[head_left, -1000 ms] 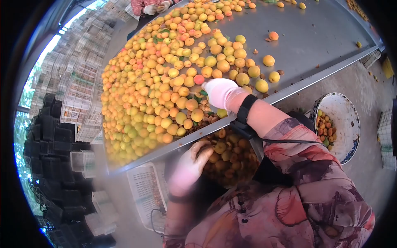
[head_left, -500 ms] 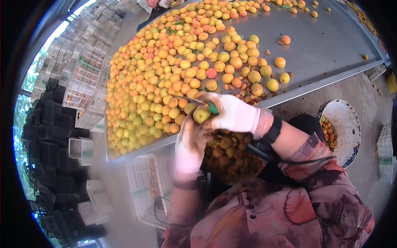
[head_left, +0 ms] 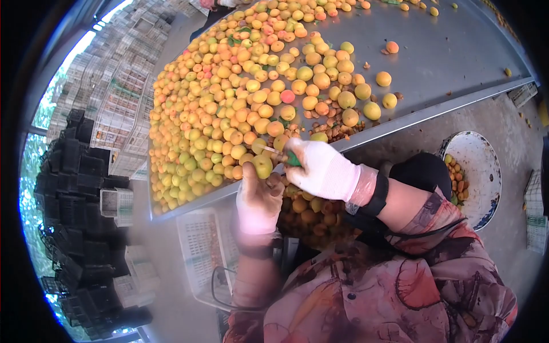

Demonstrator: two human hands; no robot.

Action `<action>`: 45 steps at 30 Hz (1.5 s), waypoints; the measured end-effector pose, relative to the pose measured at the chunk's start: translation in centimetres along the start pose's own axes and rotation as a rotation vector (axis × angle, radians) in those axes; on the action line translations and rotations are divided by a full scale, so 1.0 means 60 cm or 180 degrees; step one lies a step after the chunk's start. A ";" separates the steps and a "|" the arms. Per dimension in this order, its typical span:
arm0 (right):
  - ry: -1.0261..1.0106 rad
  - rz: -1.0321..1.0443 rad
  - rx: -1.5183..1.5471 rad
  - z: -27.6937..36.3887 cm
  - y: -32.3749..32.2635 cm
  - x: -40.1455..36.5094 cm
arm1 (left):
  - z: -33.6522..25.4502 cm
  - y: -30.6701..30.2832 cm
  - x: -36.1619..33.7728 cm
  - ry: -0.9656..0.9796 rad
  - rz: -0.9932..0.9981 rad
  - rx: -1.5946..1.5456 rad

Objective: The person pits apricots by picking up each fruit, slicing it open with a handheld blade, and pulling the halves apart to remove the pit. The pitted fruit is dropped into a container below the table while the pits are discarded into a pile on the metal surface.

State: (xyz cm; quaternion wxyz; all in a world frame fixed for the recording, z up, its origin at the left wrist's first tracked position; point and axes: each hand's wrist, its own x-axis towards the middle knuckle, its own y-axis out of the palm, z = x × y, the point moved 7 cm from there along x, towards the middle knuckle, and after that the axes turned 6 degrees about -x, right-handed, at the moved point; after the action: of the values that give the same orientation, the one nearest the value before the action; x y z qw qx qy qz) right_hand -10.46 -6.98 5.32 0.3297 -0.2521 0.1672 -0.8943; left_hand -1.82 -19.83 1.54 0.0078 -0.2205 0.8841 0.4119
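Fruit (head_left: 262, 167), yellow-green and round, has shifted leftward.

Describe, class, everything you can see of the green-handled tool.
The slim tool with a green handle and thin, metal-looking shaft lies in the grip of the white-gloved right hand. Its shaft points leftward by the round yellow-green fruit in the white-gloved left hand. Whether they touch, and the tip's shape, cannot be told.

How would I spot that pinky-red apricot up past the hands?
Find the big metal table. Look at its apricot heap, a little beyond the gloved right hand. It's the pinkish-red apricot; its closest neighbours are yellow or orange.
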 end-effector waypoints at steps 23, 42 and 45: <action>0.0306 -0.1250 0.0293 -0.051 -0.114 0.015 | -0.286 -0.133 0.016 0.2731 -0.1301 0.3470; 0.0435 -0.0776 -0.0066 -0.037 -0.087 0.016 | -0.259 -0.126 0.002 0.0993 0.0450 -0.0812; 0.0421 -0.0745 -0.0020 -0.044 -0.082 0.017 | -0.255 -0.140 0.001 0.0973 0.0466 -0.0721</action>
State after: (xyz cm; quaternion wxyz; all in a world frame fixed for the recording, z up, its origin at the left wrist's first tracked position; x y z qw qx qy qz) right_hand -15.05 -3.76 5.81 0.2106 -0.2113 0.1608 -0.9408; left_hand 4.05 -35.77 5.53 -0.1812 -0.2151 0.8367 0.4700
